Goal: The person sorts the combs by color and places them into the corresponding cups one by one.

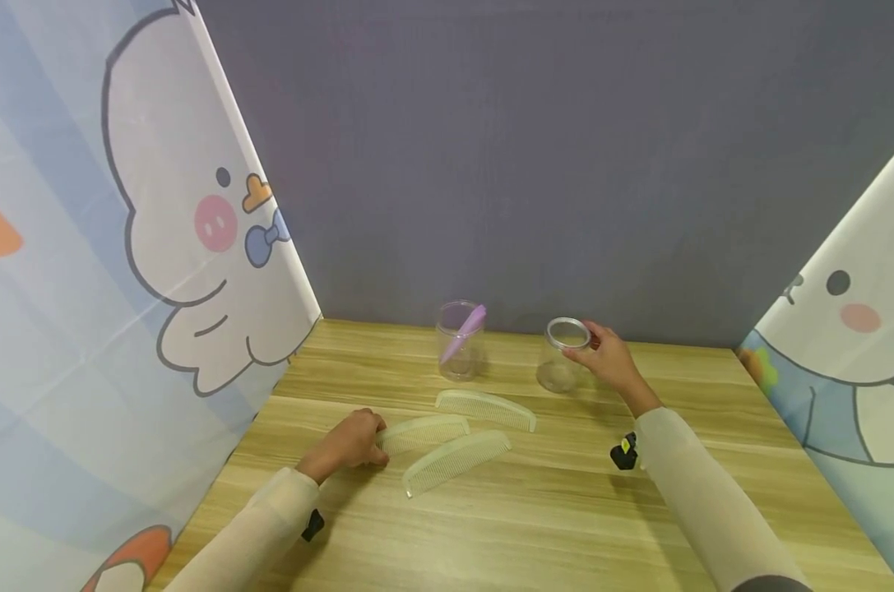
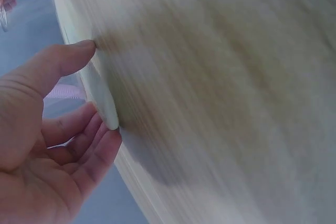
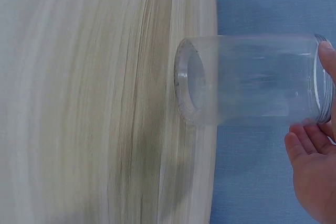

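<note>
On the wooden table, my left hand grips the left end of a pale green comb, the nearest-left of three. In the left wrist view, the thumb and fingers lie on either side of the comb. A second pale green comb lies in front of it, and a third comb behind. My right hand holds a clear jar by its rim, thumb and fingers around the mouth; no contents show in the jar.
Left of the held jar stands another clear jar with a purple comb leaning inside. A dark grey panel closes off the table's back edge. Cartoon-printed sheets flank the wooden table on both sides.
</note>
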Tool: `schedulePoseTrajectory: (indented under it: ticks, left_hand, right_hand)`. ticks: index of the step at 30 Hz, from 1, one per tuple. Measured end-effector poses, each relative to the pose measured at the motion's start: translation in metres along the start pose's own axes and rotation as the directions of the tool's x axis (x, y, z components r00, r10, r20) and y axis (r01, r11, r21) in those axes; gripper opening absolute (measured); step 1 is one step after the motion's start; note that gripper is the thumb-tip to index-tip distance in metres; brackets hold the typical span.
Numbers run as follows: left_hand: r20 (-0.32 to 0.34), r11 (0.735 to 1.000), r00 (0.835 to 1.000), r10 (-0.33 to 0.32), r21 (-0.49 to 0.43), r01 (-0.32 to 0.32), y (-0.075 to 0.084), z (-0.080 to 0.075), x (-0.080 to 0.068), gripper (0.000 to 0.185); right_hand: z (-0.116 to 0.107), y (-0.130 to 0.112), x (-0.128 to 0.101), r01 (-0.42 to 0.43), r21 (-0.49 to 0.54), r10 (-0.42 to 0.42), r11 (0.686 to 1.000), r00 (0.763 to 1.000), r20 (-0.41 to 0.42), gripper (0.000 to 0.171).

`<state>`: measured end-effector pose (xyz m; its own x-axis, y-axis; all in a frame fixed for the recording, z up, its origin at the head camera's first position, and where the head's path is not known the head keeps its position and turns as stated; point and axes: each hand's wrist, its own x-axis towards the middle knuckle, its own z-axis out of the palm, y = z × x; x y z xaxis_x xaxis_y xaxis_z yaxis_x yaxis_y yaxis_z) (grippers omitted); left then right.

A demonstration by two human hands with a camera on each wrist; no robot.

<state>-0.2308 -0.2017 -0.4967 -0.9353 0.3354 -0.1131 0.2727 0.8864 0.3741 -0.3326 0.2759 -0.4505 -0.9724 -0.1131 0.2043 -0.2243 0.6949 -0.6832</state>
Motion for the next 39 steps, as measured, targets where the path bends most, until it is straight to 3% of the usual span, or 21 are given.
schedulePoseTrajectory:
  ticks: [4,10,18,28,31,39]
  left_hand:
    - [-0.025,1.000,1.000,0.008,0.029,-0.008,-0.002,-0.004,0.002,0.056]
    - [-0.003,1.000,1.000,0.004,-0.026,-0.004,-0.005,-0.008,0.003,0.056]
    - [-0.048,0.997,0.998,0.046,-0.056,-0.049,-0.007,-0.011,0.006,0.053]
    - [-0.108,0.991,0.989,0.097,-0.084,-0.106,0.000,-0.021,0.007,0.046]
    - [-0.129,0.987,0.983,0.127,-0.086,-0.139,0.003,-0.024,0.011,0.044]
    - [-0.151,0.984,0.979,0.138,-0.094,-0.153,0.013,-0.036,0.022,0.041]
  right_hand:
    - [-0.001,0.000,0.002,0.003,0.013,-0.003,1.000,1.000,-0.001,0.083]
    - [-0.002,0.000,0.003,0.007,0.023,-0.006,1.000,1.000,-0.005,0.079]
    - [-0.002,0.000,0.003,0.010,0.023,-0.010,1.000,1.000,-0.008,0.080]
    - [-0.001,0.001,0.002,0.014,0.021,-0.014,1.000,1.000,-0.005,0.079]
    - [0.000,0.002,0.001,0.014,0.022,-0.013,1.000,1.000,-0.002,0.080]
    - [0.001,0.002,0.001,0.009,0.022,-0.009,1.000,1.000,0.006,0.081]
